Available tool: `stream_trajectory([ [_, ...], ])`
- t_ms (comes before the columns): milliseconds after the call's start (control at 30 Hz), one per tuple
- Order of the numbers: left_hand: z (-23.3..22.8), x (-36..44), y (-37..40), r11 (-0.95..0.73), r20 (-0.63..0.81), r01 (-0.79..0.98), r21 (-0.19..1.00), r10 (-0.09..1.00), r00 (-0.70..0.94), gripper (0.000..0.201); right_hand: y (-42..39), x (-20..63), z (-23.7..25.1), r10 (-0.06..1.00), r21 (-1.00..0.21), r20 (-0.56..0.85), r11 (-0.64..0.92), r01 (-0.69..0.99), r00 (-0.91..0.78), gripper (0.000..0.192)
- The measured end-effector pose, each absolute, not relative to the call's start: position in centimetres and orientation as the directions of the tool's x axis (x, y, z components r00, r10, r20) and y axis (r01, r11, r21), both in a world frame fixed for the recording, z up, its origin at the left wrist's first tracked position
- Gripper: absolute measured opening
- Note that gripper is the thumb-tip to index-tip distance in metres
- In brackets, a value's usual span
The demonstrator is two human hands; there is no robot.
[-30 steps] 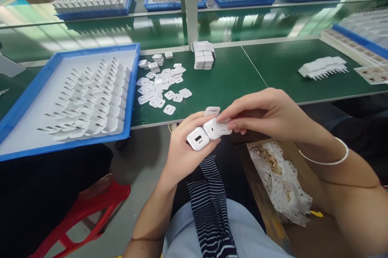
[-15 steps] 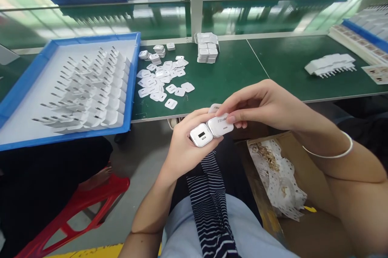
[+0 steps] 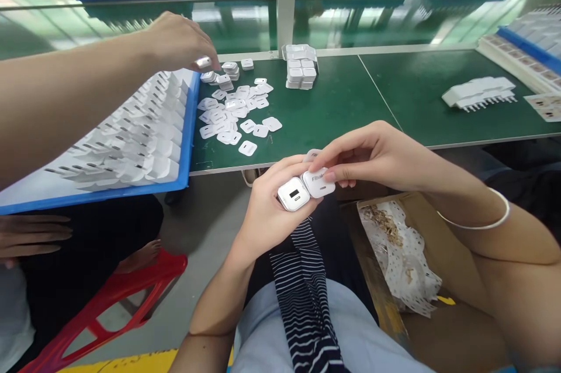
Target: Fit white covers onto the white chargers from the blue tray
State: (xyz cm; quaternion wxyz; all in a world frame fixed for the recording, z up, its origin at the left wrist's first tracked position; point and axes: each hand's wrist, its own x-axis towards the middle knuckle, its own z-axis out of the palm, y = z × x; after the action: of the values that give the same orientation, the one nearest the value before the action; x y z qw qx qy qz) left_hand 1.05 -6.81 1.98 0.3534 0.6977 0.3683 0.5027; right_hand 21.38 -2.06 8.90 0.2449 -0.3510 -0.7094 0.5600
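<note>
Head view: the left hand (image 3: 267,209) cups a white charger (image 3: 294,194) in front of the near table edge, fingers curled around it. The right hand (image 3: 372,156) pinches a second charger (image 3: 319,183), pressed right against the first. Far left, a co-worker's hand (image 3: 179,40) pinches a small white piece above the scattered covers (image 3: 239,110), beside the blue tray (image 3: 189,127).

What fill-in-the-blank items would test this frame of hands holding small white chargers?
1. The left hand holds a white square charger block whose port faces ____.
2. The right hand wears a white ____ at its wrist.
3. A co-worker's hand reaches over the ____ plastic tray.
4. The flat white square covers lie loose on the ____ table mat.

Missing words: up; bangle; blue; green
</note>
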Motion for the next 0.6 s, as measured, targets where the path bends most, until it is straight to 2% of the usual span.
stream_trajectory([
  [600,2.12,1.07,-6.76,-0.520,0.467,0.205,0.829,0.846,0.258,0.039,-2.04,21.61,8.39,0.789,-0.967,-0.068,0.097,0.234,-0.610,0.016],
])
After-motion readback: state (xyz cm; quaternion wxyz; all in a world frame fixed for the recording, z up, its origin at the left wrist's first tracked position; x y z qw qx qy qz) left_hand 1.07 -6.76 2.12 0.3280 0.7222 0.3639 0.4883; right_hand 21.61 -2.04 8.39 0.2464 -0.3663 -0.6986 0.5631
